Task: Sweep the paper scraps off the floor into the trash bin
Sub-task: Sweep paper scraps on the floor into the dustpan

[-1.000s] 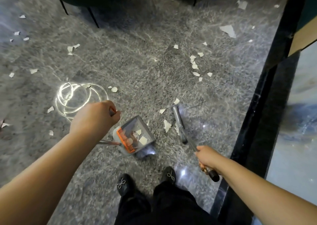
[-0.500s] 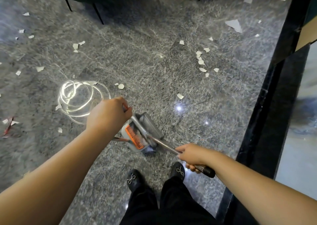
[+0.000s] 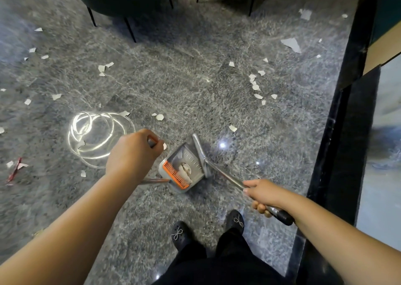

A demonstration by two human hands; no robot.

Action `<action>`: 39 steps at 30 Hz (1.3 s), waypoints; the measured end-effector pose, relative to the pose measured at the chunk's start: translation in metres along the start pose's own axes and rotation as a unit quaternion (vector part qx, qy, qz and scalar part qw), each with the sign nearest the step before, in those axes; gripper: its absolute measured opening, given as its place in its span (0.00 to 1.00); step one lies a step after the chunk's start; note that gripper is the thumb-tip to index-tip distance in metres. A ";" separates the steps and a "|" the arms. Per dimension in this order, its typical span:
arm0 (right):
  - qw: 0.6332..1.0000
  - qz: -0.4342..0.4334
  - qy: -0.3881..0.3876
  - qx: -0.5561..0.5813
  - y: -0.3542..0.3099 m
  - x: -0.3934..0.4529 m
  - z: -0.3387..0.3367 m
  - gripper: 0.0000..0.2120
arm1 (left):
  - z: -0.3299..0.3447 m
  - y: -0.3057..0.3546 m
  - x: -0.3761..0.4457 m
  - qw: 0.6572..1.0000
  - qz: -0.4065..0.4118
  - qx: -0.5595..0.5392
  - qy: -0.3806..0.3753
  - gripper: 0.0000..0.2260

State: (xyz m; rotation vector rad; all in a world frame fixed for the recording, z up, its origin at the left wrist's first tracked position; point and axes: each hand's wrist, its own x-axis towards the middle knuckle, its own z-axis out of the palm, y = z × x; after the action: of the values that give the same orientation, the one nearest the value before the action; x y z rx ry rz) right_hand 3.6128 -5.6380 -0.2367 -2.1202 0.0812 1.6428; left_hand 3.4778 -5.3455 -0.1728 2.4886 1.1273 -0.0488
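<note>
Left hand: the left hand (image 3: 134, 152) is closed in a fist around the top of the dustpan's handle, probably to keep the pan steady while the broom works.
Dustpan: the dustpan (image 3: 184, 169) sits low on the floor (image 3: 195, 89) in front of the person's shoes (image 3: 235, 219), its open mouth turned to the broom; some pale scraps lie inside, beside the orange comb (image 3: 175, 175).
Right hand: the right hand (image 3: 263, 194) wraps its fingers around the broom's metal shaft, near the black end.
Broom: the broom head (image 3: 200, 154) stands at the mouth of the pan, touching its edge, I think to push paper in.
Paper scraps: many paper scraps (image 3: 255, 85) are scattered on the floor, far and to both sides, well apart from the pan.
Trash bin: I do not see it here.
Progress: much sweeping remains, in my judgement.
</note>
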 end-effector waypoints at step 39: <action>0.984 0.005 -0.054 -0.171 -0.117 0.106 -0.177 0.07 | 0.033 0.146 0.148 0.992 0.027 0.122 -0.027 0.13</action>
State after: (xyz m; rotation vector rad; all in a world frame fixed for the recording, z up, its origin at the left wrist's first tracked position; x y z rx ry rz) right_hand 3.8401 -5.5772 -0.2660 -2.2705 -0.2428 1.8852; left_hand 3.6885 -5.3387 -0.1815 2.7136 1.0875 -0.2512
